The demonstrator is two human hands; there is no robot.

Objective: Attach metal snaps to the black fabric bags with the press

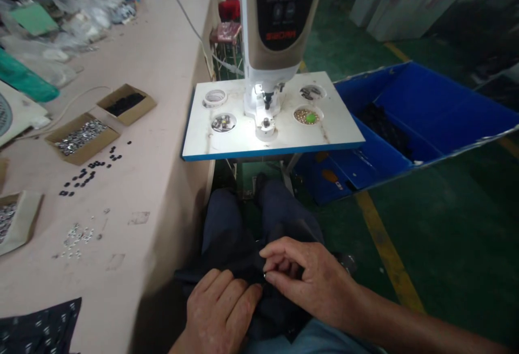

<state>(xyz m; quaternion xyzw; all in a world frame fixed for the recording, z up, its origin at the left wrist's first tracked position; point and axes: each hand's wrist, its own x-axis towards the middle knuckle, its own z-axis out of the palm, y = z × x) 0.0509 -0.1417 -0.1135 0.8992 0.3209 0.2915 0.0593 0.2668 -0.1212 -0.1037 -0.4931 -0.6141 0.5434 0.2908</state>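
Observation:
Over my lap lies dark cloth (247, 259). My left hand (223, 308) is closed on it, fingers curled down and thumb pointing toward my right hand. Just to the right, my right hand (314, 278) has its thumb and bent fingers near each other, with a tiny shiny metal piece (265, 275) at the thumb tip. The exact kind of that piece is too small to tell. Ahead of my knees stands a snap-press machine (265, 57), its lamp lighting the small round die (265, 127) on the white machine table (279, 140).
Cups set into the machine table hold small parts (310, 116). On the long bench (162, 143) at left are a carton of metal parts (83, 138), a carton of black parts (126, 104) and loose black pieces (91, 167). A blue bin (441, 105) stands right.

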